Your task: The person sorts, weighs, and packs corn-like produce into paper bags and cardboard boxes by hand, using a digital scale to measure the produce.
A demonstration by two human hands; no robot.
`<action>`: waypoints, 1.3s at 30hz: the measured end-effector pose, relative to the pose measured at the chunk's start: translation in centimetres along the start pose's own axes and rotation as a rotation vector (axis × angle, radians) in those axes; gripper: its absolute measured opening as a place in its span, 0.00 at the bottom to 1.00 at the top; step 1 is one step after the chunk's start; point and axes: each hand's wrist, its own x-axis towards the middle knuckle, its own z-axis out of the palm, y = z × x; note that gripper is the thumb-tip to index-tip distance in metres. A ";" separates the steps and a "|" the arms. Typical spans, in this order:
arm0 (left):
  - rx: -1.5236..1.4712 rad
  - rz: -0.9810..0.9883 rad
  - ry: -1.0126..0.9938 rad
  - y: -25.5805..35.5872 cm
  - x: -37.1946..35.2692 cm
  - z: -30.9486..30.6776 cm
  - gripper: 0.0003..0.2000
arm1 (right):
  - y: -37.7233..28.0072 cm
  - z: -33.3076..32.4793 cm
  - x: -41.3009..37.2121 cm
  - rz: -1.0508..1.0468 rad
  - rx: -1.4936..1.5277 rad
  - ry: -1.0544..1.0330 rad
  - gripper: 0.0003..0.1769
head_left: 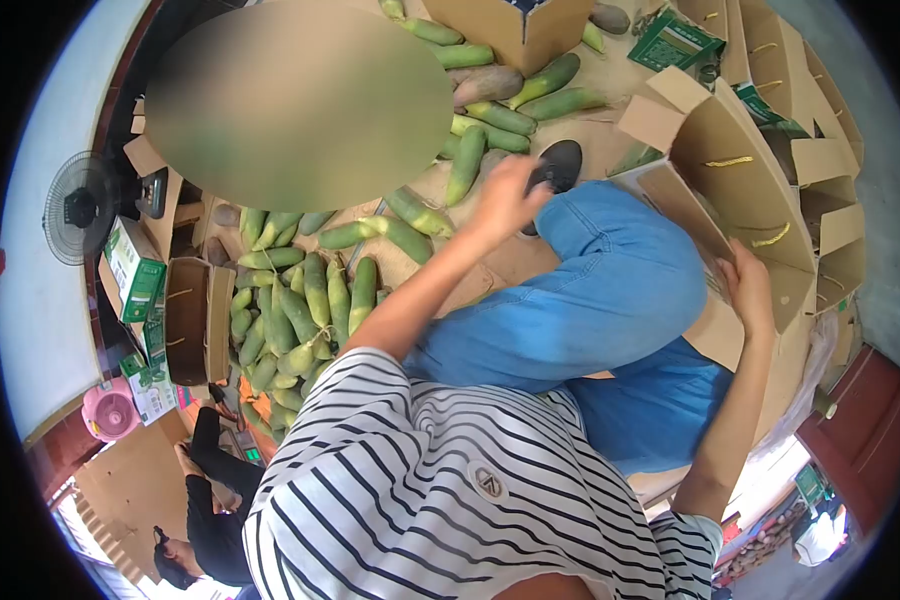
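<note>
My left hand (508, 202) is raised beside my bent knee, near a dark shoe (560, 165). Its fingers look apart, slightly blurred, with nothing visible between them. At the right, my right hand (750, 287) grips the near edge of an open cardboard box (705, 180) with yellow rope handles. The box stands beside my blue-trousered leg, its flaps raised. Long green gourds (467, 165) lie on the floor beyond my left hand, some of them brownish. More gourds (315, 290) are piled to the left of my left forearm.
Open cartons (830, 160) line the right side. Another box (515, 35) stands at the top. A carton (198, 320), a fan (82, 208) and a pink object (111, 408) are at the left. A person in dark clothing (215, 530) is at the lower left. A blurred patch hides the upper left.
</note>
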 end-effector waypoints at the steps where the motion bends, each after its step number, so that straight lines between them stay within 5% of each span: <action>1: 0.109 -0.069 -0.003 -3.6 -2.3 -0.5 0.21 | -0.2 -0.1 0.1 0.021 0.003 -0.016 0.17; 4: 0.397 -0.431 0.063 -13.7 -9.2 -1.3 0.24 | -0.7 -0.2 0.4 0.093 0.003 -0.056 0.17; 6: 0.324 -0.730 0.096 -18.9 -12.2 -2.9 0.26 | -0.7 -0.1 0.4 0.147 -0.009 -0.072 0.17; 8: 0.244 -0.942 0.329 -24.3 -15.5 -2.7 0.29 | -1.0 -0.2 0.6 0.177 -0.008 -0.100 0.17; 12: -0.279 -1.401 0.262 -25.5 -15.3 -3.4 0.32 | -1.0 -0.1 1.0 0.176 0.058 -0.103 0.16; 20: -0.462 -1.224 0.495 -29.8 -14.4 0.1 0.27 | -1.3 -0.4 1.0 0.210 0.038 -0.108 0.16; 24: -0.514 -1.226 0.485 -24.0 -12.7 -1.1 0.25 | -1.1 -0.1 0.8 0.162 0.057 -0.074 0.16; 28: -0.546 -0.793 0.478 -19.0 -9.2 -0.4 0.23 | -1.5 -0.3 1.0 0.173 0.037 -0.115 0.17; 33: -0.601 -0.110 0.468 2.2 1.8 -5.1 0.23 | -0.8 0.0 0.5 0.146 -0.022 -0.059 0.18; 39: -0.439 0.657 0.438 19.8 8.8 -1.9 0.26 | -0.4 0.3 0.2 0.145 -0.071 -0.054 0.20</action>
